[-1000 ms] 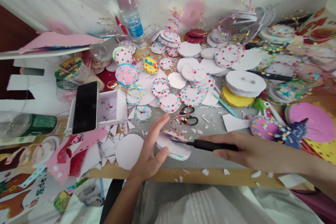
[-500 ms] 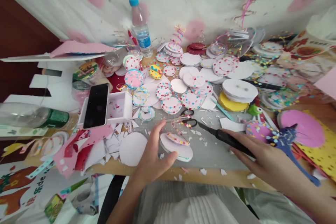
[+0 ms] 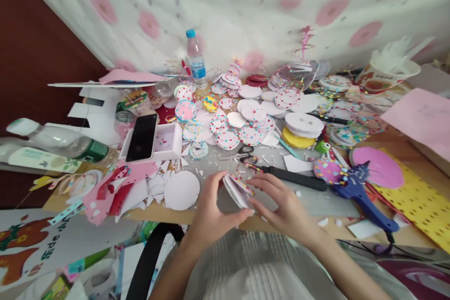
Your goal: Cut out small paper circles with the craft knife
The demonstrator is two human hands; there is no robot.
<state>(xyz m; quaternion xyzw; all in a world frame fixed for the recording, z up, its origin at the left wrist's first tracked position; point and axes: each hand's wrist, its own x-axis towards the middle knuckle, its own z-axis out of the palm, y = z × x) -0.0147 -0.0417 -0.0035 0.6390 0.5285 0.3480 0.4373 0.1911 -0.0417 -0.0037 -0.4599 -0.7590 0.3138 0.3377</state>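
A thick white paper disc point(image 3: 235, 193), with a smaller star-trimmed piece on top, is tilted up above the mat in front of me. My left hand point(image 3: 213, 211) grips it between fingers at the far edge and thumb at the near edge. The fingertips and thumb of my right hand point(image 3: 281, 204) close on its right side. Just beyond lies a black-handled knife point(image 3: 298, 178), let go on the grey mat point(image 3: 316, 201). Scissors point(image 3: 242, 152) with black handles rest behind the disc, their blades toward the left.
Decorated paper discs point(image 3: 227, 139) crowd the middle. A blue glue gun point(image 3: 372, 208) lies at right beside a pink disc point(image 3: 386, 168). On the left are a phone point(image 3: 142, 138) on a white box point(image 3: 174, 143), paper scraps and a lying bottle point(image 3: 70, 143). A water bottle point(image 3: 197, 63) stands behind.
My right hand has released the black-handled knife and moved left to the disc. The disc, lying flat before, is now lifted and tilted in my hands. The head view has shifted.
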